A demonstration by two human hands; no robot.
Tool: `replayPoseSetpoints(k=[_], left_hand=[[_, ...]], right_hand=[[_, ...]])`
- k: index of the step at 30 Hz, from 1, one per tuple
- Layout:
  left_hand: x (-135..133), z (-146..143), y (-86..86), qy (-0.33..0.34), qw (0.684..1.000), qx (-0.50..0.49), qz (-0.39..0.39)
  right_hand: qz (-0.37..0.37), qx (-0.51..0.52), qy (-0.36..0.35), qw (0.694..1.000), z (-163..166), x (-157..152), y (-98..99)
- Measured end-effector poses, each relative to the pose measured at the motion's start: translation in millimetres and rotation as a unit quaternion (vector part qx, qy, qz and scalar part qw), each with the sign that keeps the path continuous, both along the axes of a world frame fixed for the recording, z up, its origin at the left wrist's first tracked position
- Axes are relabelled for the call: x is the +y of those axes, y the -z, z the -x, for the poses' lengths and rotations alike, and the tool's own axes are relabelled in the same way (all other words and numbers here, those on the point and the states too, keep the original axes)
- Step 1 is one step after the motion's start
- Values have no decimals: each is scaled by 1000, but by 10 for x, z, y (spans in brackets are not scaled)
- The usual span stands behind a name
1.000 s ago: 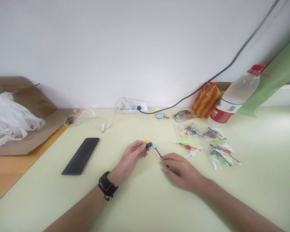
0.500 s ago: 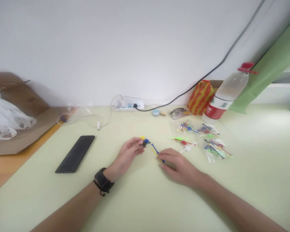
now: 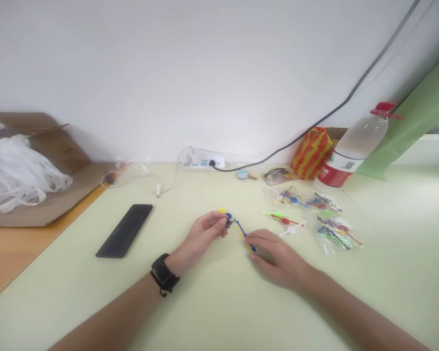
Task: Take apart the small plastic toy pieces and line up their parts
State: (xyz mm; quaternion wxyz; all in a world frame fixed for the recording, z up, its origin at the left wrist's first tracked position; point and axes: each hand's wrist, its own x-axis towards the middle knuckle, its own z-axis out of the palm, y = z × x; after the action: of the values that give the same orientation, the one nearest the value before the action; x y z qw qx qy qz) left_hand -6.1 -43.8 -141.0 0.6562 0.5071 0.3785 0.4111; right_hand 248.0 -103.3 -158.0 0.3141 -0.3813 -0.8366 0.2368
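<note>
Our left hand [image 3: 202,234] pinches a dark piece [image 3: 229,223] — between our hands, its tip now shows further and so nearly meets the blue pointer [image 3: 241,229] our right hand [image 3: 278,254] pinches.

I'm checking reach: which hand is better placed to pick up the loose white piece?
Probably the right hand: the loose white piece lies just beyond its knuckles. Its fingers are at the blue arrow, though, so they may need freeing first. The left hand is farther off and also holds small pieces.
</note>
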Motion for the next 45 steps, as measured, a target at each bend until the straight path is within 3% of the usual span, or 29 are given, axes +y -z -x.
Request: replayPoseSetpoints(k=[3,5,9,12,16,20,22,29,37,45], left_hand=[[-28,-10,0,20,1000,9,-13],[-50,-20,3,31,999,11,-28],[-92,-44,1,57,997,11,-53],[-121,-58,-10,79,995,7,-52],[-155,-75,-29,93,994,10,-51],[-171,-91,-39,91,994,14,-57],[-169,-93,-34,88,994,10,-55],[-183,-97,-22,92,993,26,-67],[-273,-138,-91,117,990,49,-69],[-366,-190,-121,132,989,32,-58]], right_hand=[[11,29,9,999,-7,-4,17],[56,86,24,994,1,-15,6],[191,222,35,956,63,-65,-72],[236,273,48,931,132,-111,-128],[239,274,69,929,181,-141,-164],[268,234,6,934,121,-103,-181],[268,246,-15,931,77,-72,-190],[269,248,60,929,78,-38,-219],[203,206,32,957,172,-137,-140],[176,193,24,965,169,-156,-64]])
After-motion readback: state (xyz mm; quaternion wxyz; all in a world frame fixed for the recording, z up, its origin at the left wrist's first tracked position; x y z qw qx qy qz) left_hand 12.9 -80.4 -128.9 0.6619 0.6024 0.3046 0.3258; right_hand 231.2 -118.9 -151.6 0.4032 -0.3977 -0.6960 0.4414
